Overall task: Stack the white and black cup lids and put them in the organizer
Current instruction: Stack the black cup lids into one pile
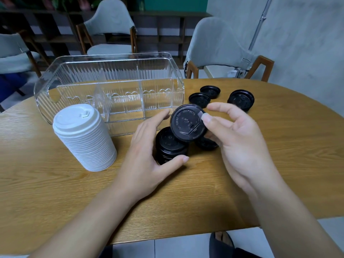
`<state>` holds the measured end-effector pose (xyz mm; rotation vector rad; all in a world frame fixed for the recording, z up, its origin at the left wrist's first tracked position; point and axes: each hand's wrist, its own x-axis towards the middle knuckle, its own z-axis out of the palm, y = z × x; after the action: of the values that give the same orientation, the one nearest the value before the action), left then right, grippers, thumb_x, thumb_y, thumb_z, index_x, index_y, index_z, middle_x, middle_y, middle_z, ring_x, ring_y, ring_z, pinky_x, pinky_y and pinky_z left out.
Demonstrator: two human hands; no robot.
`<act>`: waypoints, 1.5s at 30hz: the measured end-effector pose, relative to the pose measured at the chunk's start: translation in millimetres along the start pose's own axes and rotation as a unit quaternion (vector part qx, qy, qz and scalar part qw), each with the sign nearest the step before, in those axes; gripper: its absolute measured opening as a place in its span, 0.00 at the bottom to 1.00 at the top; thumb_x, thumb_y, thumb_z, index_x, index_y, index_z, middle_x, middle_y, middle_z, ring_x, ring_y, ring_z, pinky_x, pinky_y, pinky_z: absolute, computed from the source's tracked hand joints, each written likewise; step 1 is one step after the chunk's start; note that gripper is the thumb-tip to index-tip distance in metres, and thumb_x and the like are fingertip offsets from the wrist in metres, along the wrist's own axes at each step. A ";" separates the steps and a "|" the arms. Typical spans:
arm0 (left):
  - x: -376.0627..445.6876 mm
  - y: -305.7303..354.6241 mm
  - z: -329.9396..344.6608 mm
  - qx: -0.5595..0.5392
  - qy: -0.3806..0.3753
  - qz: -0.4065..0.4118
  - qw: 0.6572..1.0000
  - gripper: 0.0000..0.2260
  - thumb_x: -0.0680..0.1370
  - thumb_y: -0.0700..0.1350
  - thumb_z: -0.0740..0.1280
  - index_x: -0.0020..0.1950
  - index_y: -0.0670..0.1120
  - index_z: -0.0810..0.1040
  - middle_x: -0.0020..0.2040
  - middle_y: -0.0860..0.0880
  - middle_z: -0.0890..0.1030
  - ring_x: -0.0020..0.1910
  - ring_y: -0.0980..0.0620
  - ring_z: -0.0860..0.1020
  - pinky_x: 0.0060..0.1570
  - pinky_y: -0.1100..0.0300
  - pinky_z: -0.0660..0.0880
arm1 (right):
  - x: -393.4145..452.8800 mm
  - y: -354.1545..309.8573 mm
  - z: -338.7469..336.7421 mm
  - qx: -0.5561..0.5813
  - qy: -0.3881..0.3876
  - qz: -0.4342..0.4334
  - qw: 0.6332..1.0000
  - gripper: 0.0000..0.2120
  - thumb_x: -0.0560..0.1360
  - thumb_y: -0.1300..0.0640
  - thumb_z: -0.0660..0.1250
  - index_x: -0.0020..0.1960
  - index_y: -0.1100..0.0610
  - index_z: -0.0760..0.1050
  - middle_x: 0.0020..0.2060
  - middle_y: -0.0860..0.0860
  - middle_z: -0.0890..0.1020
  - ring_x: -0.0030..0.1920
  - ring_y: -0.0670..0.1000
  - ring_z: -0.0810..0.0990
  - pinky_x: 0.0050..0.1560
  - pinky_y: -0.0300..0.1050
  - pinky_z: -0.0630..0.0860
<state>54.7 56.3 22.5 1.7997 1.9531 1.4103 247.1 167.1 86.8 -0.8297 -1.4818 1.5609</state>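
Observation:
A tall stack of white lids [84, 138] stands at the left of the wooden table [55, 192]. Right of it is a short stack of black lids [168, 148], which my left hand [147, 155] cups with thumb and fingers curled round it. My right hand [236, 138] pinches a single black lid [187, 122], tilted, just above that stack. Loose black lids lie behind: one [199, 100], another [210, 91], a third [241, 100], and one more [205, 144] partly hidden under my right hand. The clear ribbed organizer [111, 71] stands behind, with dividers inside.
Grey chairs with wooden frames stand beyond the table, one [109, 28] behind the organizer and one [223, 51] at the back right. The table's front edge runs close to my body.

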 end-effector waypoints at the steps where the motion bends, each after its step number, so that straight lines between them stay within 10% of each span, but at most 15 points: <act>1: -0.2 -0.2 0.1 -0.005 0.010 0.010 1.000 0.47 0.75 0.55 0.84 0.88 0.55 0.62 0.82 0.60 0.71 0.84 0.53 0.69 0.83 0.51 0.65 | -0.7 1.8 2.1 0.011 -0.015 0.006 1.000 0.13 0.84 0.57 0.73 0.68 0.54 0.80 0.53 0.57 0.91 0.58 0.57 0.89 0.67 0.58 0.80; 13: -1.2 0.6 -1.9 -0.021 0.061 0.023 0.998 0.38 0.73 0.54 0.85 0.80 0.51 0.75 0.73 0.62 0.78 0.75 0.50 0.75 0.75 0.60 0.69 | -5.4 6.1 17.2 -0.043 -0.033 -0.002 0.999 0.09 0.84 0.58 0.72 0.64 0.56 0.84 0.53 0.52 0.91 0.57 0.50 0.90 0.65 0.50 0.84; 20: -0.1 -1.7 -1.2 -0.009 0.103 0.015 0.994 0.30 0.73 0.56 0.79 0.74 0.53 0.77 0.68 0.61 0.80 0.71 0.53 0.76 0.72 0.59 0.72 | -13.1 16.2 24.9 -0.299 -0.041 -0.129 0.944 0.37 0.71 0.43 0.84 0.76 0.42 0.76 0.70 0.36 0.78 0.73 0.42 0.77 0.75 0.49 0.74; 26: -0.6 1.1 -1.1 -0.009 0.089 0.003 0.996 0.31 0.72 0.51 0.83 0.72 0.53 0.76 0.67 0.62 0.79 0.70 0.53 0.77 0.71 0.59 0.73 | -13.4 19.2 28.8 -0.320 -0.044 -0.140 0.936 0.39 0.71 0.41 0.83 0.78 0.40 0.73 0.70 0.34 0.78 0.74 0.41 0.75 0.77 0.52 0.72; 31: 0.2 -5.6 -2.2 -0.021 -0.005 -0.057 0.998 0.49 0.69 0.65 0.86 0.84 0.55 0.67 0.76 0.61 0.76 0.78 0.53 0.74 0.77 0.46 0.73 | -7.5 21.3 21.7 -0.333 -0.023 -0.129 0.934 0.29 0.75 0.42 0.81 0.74 0.41 0.78 0.65 0.33 0.82 0.69 0.37 0.78 0.73 0.45 0.75; 35: 2.0 -6.5 -4.3 -0.021 -0.059 -0.115 0.991 0.57 0.66 0.69 0.86 0.88 0.63 0.59 0.75 0.65 0.76 0.75 0.64 0.74 0.77 0.56 0.72 | -4.6 27.0 18.9 -0.345 -0.039 -0.107 0.932 0.29 0.77 0.38 0.77 0.76 0.43 0.78 0.67 0.33 0.80 0.70 0.36 0.76 0.74 0.47 0.75; 45: 2.3 -2.9 -2.9 -0.042 -0.060 -0.110 0.991 0.34 0.72 0.59 0.85 0.73 0.58 0.74 0.63 0.66 0.84 0.63 0.65 0.82 0.58 0.69 0.75 | -4.1 33.2 19.5 -0.356 -0.085 -0.149 0.918 0.29 0.77 0.46 0.80 0.77 0.45 0.78 0.70 0.33 0.79 0.73 0.34 0.74 0.73 0.30 0.68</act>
<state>50.0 57.2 23.2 1.5423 1.9319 1.2630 227.9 155.0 55.4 -0.8131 -2.2419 0.8677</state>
